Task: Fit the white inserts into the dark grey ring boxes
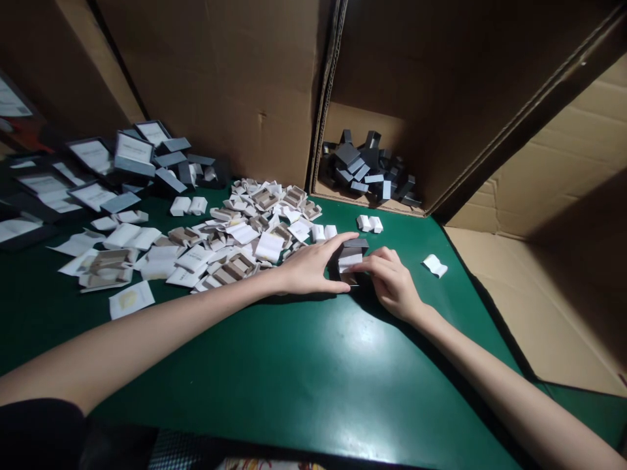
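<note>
Both hands meet on a small dark grey box (353, 251) standing on the green table (304, 365). My left hand (313, 266) grips its left side, index finger along the top and thumb at the bottom. On the box's right side my right hand (392, 281) has its fingers curled against a white insert (351, 262) that shows at the box's front. Part of the box is hidden behind the fingers.
A heap of white and tan paper inserts (235, 238) lies left of the hands. Dark lids and trays (122, 166) are stacked at far left. A cardboard box on its side (377, 202) holds several finished grey boxes (367, 171). Loose white pieces (435, 265) (369, 223) lie nearby.
</note>
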Demonstrator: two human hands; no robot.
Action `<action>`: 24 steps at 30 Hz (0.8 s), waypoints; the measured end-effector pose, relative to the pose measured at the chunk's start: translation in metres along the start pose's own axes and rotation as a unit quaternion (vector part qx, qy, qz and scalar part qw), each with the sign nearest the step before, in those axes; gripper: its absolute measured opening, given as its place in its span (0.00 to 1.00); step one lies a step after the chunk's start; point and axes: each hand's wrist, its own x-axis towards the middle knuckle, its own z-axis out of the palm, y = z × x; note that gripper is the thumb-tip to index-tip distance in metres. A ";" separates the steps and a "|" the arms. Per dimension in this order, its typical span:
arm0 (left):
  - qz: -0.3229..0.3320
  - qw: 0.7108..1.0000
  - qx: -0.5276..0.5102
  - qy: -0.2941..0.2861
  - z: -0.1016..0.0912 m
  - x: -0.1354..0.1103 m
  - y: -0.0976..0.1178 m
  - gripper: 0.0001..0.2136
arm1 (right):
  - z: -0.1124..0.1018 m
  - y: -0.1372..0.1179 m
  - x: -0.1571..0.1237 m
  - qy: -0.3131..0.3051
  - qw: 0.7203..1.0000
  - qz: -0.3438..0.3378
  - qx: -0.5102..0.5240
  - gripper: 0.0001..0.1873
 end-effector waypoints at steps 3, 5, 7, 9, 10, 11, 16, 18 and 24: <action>0.003 1.000 0.000 0.003 0.000 0.000 0.001 0.40 | 0.002 0.000 0.000 0.009 1.000 0.006 -0.024 0.17; 0.001 1.000 -0.001 0.006 0.000 0.000 0.001 0.39 | 0.003 0.000 -0.001 0.011 0.998 0.019 -0.050 0.17; -0.002 1.000 -0.004 0.007 0.000 0.000 0.001 0.39 | 0.004 0.001 -0.001 0.010 0.997 0.028 -0.072 0.18; -0.003 1.000 -0.009 0.007 0.001 0.000 0.001 0.39 | 0.003 0.000 -0.001 0.007 0.997 0.032 -0.068 0.18; -0.003 1.000 -0.011 0.007 0.000 0.000 0.001 0.39 | 0.002 -0.001 -0.001 0.008 0.998 0.034 -0.053 0.19; -0.003 1.000 -0.014 0.007 0.000 0.000 0.001 0.39 | 0.002 -0.002 -0.001 0.011 0.999 0.037 -0.030 0.19; -0.007 1.000 -0.018 0.007 -0.001 -0.001 0.002 0.39 | 0.000 -0.005 0.000 0.010 0.992 0.079 0.099 0.18; -0.012 1.000 -0.016 0.005 -0.001 -0.001 0.002 0.39 | 0.001 -0.004 0.000 0.003 0.990 0.085 0.116 0.17; -0.008 1.000 -0.003 0.004 0.000 0.000 0.002 0.39 | 0.002 -0.005 0.001 -0.002 0.994 0.066 0.083 0.17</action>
